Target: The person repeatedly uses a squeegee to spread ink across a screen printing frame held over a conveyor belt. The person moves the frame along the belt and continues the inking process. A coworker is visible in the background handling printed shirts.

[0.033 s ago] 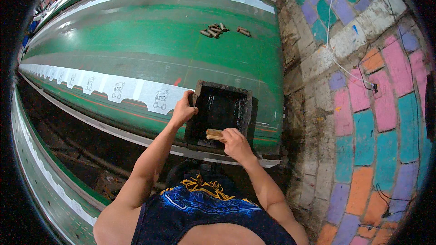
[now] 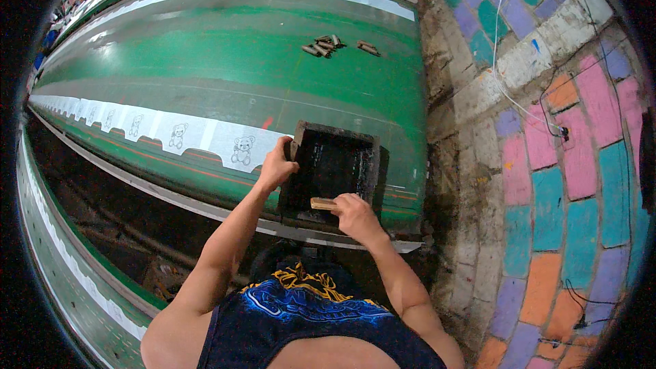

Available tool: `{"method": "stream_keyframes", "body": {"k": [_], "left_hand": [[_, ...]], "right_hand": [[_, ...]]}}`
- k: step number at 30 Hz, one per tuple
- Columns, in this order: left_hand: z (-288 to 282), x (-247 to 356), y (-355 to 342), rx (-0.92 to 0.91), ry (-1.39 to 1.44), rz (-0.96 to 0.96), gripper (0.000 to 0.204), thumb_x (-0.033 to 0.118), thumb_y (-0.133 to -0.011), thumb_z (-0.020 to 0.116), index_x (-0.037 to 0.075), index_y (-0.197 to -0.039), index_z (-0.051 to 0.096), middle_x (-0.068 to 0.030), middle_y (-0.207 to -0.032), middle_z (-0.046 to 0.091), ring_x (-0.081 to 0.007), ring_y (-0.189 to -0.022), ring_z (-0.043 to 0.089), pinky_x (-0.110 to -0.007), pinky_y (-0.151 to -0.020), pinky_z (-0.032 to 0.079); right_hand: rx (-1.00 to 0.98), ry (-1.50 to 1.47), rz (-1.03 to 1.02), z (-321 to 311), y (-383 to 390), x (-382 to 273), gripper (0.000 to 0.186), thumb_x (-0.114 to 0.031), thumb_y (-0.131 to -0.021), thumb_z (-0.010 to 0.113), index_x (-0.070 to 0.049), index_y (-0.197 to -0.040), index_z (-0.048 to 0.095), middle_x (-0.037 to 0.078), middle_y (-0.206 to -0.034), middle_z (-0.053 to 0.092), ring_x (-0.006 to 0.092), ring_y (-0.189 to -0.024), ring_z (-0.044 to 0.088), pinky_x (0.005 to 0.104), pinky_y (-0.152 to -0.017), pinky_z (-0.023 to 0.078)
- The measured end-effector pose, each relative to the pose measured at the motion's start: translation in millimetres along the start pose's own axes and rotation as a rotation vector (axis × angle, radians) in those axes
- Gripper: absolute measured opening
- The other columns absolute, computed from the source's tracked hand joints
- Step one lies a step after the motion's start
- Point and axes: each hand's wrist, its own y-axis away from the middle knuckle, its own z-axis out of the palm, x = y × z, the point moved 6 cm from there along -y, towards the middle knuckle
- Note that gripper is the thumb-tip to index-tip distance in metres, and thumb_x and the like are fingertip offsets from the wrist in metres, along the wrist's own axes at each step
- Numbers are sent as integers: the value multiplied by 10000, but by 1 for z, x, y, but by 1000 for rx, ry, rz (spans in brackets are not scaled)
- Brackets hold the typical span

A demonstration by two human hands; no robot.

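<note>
At the near right end of the green worktop (image 2: pixel 225 61): black screen frame (image 2: pixel 336 164), my left hand (image 2: pixel 277 167) fingers closed on its left edge, right hand (image 2: pixel 355 215) fingers wrapped round the wooden squeegee (image 2: pixel 322 203) at its near edge.

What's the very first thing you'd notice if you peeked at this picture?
Your eye lands on the black printing frame lying on the long green table, with the left hand gripping its left edge and the right hand holding a wooden squeegee at its near edge. To the left of the frame runs a white fabric strip printed with little teddy bears. On the right, the wall is painted in pink, teal, orange and purple blocks.
</note>
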Motion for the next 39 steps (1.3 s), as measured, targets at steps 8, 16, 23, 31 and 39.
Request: {"method": "stream_keyframes", "body": {"k": [8,16,23,31,39], "left_hand": [[-5,6,-2,16,-16,26,760,94,-671,740,124,-1378,463,-245,-1121,695,-429,-1063,664,-446,-919,517],[-4,1,2,30,33,-19,759,113,-684,755,128,-1384,463,-247,-1125,696,-431,-1080,660,-448,-923,515],[0,2,0,20,-7,-13,775,114,-670,750,128,-1389,460,-251,-1137,688,-442,-1066,658,-451,-924,514],[1,-20,-5,63,50,100,768,127,-667,730,130,-1385,457,-231,-1083,695,-397,-962,678,-442,-873,516],[4,-16,-5,107,148,89,712,92,-691,698,117,-1364,469,-178,-1053,688,-305,-854,659,-383,-832,521]], "right_hand": [[130,36,23,-30,-104,53,126,0,-800,659,-5,-926,653,169,-994,660,393,-975,615,478,-862,502],[184,65,-28,4,-46,30,298,71,-748,555,20,-1025,652,191,-1059,655,391,-1029,605,466,-931,507],[22,93,-22,22,28,-13,364,-75,-831,686,34,-1175,634,191,-1203,629,373,-1137,596,459,-1011,490],[554,-87,632,17,67,75,448,-304,-917,710,64,-1158,628,216,-1166,622,381,-1063,612,462,-926,490],[492,-78,846,38,64,84,571,-462,-933,653,77,-1119,632,217,-1110,598,396,-1053,590,467,-910,474]]}}
